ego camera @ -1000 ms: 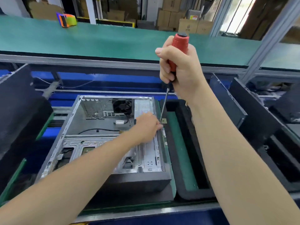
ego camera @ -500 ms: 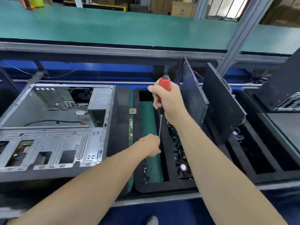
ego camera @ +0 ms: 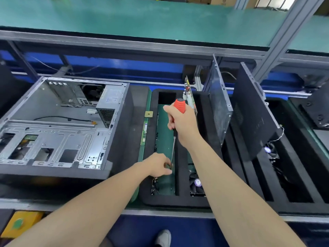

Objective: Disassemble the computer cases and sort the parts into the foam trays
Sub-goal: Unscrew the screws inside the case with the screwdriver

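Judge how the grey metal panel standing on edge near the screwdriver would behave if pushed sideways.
The panel is thin and tall and stands tilted, so it would probably tip or lean further. It looks like flat sheet metal, so it is likely stiff yet light for its size.

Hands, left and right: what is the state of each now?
Left hand: fingers curled at the screwdriver tip; a hold cannot be told.
Right hand: closed, holding the screwdriver handle.
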Demonstrator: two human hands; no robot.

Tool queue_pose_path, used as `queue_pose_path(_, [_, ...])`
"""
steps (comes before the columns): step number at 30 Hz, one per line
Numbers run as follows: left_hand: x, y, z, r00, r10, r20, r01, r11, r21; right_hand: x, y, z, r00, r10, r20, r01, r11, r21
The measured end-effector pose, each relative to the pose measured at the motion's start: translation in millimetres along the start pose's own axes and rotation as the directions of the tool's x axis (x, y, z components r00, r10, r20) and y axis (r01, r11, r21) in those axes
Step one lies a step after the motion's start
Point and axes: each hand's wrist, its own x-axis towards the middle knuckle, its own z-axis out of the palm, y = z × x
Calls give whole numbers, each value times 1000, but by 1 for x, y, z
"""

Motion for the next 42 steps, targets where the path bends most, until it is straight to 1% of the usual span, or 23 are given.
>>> queue_pose_path(3, [-7,4,-16,996,27,-79,-36,992,-122,6,-28,13,997,-75,36,76,997,-29])
queue_pose_path(5, [-14,6,-32,987,18,-159,-45,985,-168,8,-53,25,988,-137,66,139,990,-35])
queue_pose_path(8, [-27,10,-68,964,33,-265,-74,987,-145,8,-93,46,964,-236,123,240,970,-25])
queue_pose_path(11, [-54,-1,-109,935,48,-352,-103,985,-141,3,-134,78,927,-327,183,334,943,-7])
queue_pose_path(14, [-89,-25,-144,910,84,-406,-122,990,-68,-3,-164,114,881,-414,230,413,909,56])
queue_pose_path(18, [-139,-76,-169,886,88,-455,-159,980,-121,-12,-177,166,815,-506,283,486,862,141])
queue_pose_path(22, [-185,-138,-179,835,99,-541,-183,978,-103,-22,-173,228,806,-514,294,481,858,182])
queue_pose_path(25, [-214,-191,-187,813,100,-574,-154,987,-47,-30,-167,281,801,-526,285,488,850,198])
queue_pose_path(28, [-240,-245,-197,829,89,-553,-116,993,-14,-37,-163,333,802,-536,265,494,844,210])
queue_pose_path(34, [-277,-329,-213,839,123,-530,-139,990,9,-46,-152,418,822,-525,220,489,849,199])
queue_pose_path(38, [-286,-363,-216,836,163,-524,-163,986,46,-51,-145,452,838,-512,189,483,857,179])
queue_pose_path(42, [-288,-385,-215,830,217,-513,-236,971,30,-56,-138,473,849,-501,171,476,863,168])
